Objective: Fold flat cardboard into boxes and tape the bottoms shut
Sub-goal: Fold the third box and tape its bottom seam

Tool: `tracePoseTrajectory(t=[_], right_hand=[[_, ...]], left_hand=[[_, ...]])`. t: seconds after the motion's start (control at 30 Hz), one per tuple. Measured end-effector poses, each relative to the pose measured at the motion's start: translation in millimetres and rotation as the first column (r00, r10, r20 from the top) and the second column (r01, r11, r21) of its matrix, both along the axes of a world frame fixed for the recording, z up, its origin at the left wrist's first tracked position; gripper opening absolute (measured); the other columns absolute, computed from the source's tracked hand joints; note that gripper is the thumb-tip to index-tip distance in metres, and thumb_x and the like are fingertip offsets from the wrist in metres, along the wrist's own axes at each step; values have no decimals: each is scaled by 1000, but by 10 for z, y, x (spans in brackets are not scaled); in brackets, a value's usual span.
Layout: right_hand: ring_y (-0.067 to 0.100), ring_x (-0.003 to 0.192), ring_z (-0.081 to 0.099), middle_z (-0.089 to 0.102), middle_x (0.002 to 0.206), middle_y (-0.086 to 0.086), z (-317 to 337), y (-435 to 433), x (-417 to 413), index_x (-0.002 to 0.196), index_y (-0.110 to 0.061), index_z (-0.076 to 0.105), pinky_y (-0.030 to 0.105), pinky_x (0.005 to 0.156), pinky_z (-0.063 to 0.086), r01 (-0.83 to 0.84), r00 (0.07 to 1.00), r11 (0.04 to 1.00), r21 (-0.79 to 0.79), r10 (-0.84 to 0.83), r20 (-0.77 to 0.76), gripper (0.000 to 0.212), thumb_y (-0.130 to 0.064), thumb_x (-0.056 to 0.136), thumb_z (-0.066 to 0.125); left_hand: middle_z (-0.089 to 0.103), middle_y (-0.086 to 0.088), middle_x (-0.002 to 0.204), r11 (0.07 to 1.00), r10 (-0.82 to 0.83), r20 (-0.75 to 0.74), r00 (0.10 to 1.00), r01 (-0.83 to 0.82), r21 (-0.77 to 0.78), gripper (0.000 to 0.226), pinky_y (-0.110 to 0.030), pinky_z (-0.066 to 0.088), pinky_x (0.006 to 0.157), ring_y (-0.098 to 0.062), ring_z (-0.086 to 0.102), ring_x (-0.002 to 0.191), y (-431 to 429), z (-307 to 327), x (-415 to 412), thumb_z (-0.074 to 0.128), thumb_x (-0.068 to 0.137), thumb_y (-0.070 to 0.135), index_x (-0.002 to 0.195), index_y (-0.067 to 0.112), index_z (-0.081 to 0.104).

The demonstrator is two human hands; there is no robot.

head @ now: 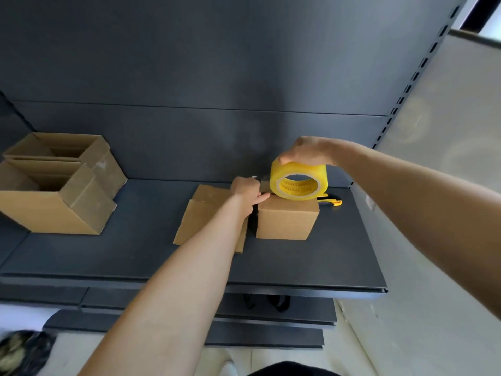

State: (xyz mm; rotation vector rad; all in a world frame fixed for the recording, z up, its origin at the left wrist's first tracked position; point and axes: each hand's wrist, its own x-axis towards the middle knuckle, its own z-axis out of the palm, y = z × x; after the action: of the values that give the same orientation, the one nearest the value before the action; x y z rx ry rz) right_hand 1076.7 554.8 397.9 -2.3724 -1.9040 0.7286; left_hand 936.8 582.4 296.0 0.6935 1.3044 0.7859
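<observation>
Two bare arms reach forward over a dark shelf. The right hand comes in from the right with its wrist raised and its palm down; its grip is curled over the top of a yellow tape roll. The roll stands on edge on the top of a small closed box, with its open core facing the viewer. The left arm stretches straight out from the lower left, and the left hand sits at the box's upper left corner, just beside the roll. Its fingers are bunched, with one fingertip pointing at the foot of the roll. I cannot tell whether this grip has hold of anything. The box stands near the middle of the shelf, towards the back. Flat cardboard lies just left of it, partly hidden under the left forearm. A yellow and black knife lies behind the box to the right, mostly hidden by the box and roll. Two open boxes stand well apart at the far left, one behind the other. More dark shelves show below.
</observation>
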Motion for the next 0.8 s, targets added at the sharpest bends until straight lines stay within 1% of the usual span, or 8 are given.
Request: tracePoseTrajectory(t=[0.13, 0.23, 0.33, 0.4, 0.47, 0.53, 0.67, 0.8], right_hand=[[20, 79, 55, 60, 95, 5, -65, 12, -52, 100, -19, 60, 30, 68, 44, -8, 996, 1000, -3, 9, 87, 37, -52, 85, 55], [19, 79, 54, 58, 92, 4, -110, -7, -14, 98, -19, 58, 27, 61, 40, 10, 997, 1000, -13, -9, 82, 37, -54, 87, 54], [22, 87, 56, 59, 97, 3, -128, 2, -34, 100, -20, 55, 31, 71, 46, 12, 994, 999, -30, -8, 111, 40, -58, 86, 54], [24, 93, 58, 60, 101, 2, -123, 33, -67, 100, -22, 55, 39, 85, 49, 14, 989, 1000, -17, -11, 145, 43, -61, 82, 56], [25, 95, 59, 60, 102, 1, -115, 56, -131, 98, -23, 55, 43, 89, 50, 5, 983, 1000, -15, -2, 181, 43, -61, 78, 57], [25, 95, 59, 60, 103, 2, -140, 58, -193, 98, -22, 56, 42, 87, 50, -3, 980, 1000, -23, 8, 199, 42, -59, 78, 59], [24, 85, 60, 59, 88, 2, -159, 100, -300, 89, -18, 57, 36, 76, 50, -11, 978, 1000, -2, 11, 210, 37, -52, 77, 62], [23, 70, 56, 56, 72, 2, -179, 171, -357, 69, -17, 53, 29, 61, 44, -32, 970, 999, 24, 25, 242, 36, -51, 74, 64]], left_hand=[[58, -21, 127, 1000, -12, -48, 999, 13, 21, 34, -18, 54, 52, -28, 65, 105, -32, -13, 57, 45, 95, -1, 129, -8, 48], [66, -19, 112, 996, 14, -88, 996, -22, -90, 15, -19, 53, 45, -31, 68, 98, -11, 15, 56, 48, 97, 3, 103, -6, 59], [63, -14, 81, 989, -19, -97, 995, 5, -148, 28, -29, 59, 65, -26, 67, 79, 56, 27, -35, 48, 97, 2, 70, 3, 47], [55, -9, 78, 992, -62, -152, 986, 44, -121, 21, -27, 56, 48, -20, 60, 64, 135, 32, -102, 49, 97, 4, 77, 6, 48], [55, -5, 79, 987, -134, -181, 974, 115, -115, 7, -22, 54, 42, -15, 59, 62, 119, 58, -177, 50, 97, 6, 101, 2, 54], [53, -5, 78, 982, -184, -192, 964, 174, -68, 28, -23, 58, 55, -15, 59, 65, 91, -35, -217, 48, 96, 2, 124, 0, 51], [45, -8, 79, 972, -219, -141, 966, 203, -121, 32, -37, 53, 92, -18, 57, 78, -59, -122, -253, 48, 97, 3, 128, -2, 47], [43, -8, 80, 964, -241, -130, 962, 222, -149, 34, -37, 54, 84, -17, 54, 80, -86, -195, -197, 44, 97, 1, 131, -3, 47]])
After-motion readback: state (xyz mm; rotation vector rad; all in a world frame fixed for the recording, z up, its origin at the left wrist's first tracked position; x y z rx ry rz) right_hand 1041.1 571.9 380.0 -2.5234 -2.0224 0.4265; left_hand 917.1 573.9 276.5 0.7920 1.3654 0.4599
